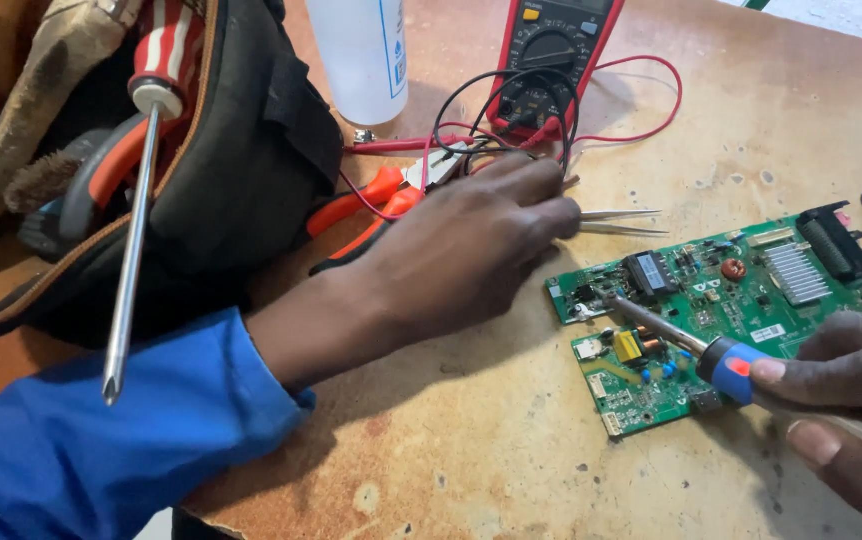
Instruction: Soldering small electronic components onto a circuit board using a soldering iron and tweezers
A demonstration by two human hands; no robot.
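Our right hand [836, 400] is wrapped around the blue, orange-buttoned handle of a soldering iron [721, 362], fingers pressed together on the grip, its slim metal shaft slanting up and left so the tip sits on the near left part of a green printed circuit board [721, 300]. That board lies flat on the worn, paint-flecked wooden table [471, 450], at the right, and carries a ribbed silver heat sink, a yellow block and dark coils.

Our left hand [471, 250], in a blue sleeve, reaches across with the fingers drawn together at the butt end of thin steel tweezers [621, 221]; we think it is pinching them, though the knuckles hide the contact. The tweezer points lie just beside the board's upper left edge.

We judge the iron light and stiff, safe to grip only by the insulated handle. The tweezers are springy and slippery, best taken at mid-length. The board is light, rigid and fragile; its bare edges are the place to hold it.

Behind the left hand lie orange-handled pliers [371, 200], a red-cased multimeter [551, 60] with red and black leads, and a white plastic bottle [361, 55]. A black tool bag [231, 160] at the left holds a long screwdriver [131, 250] with a red-and-white striped handle.
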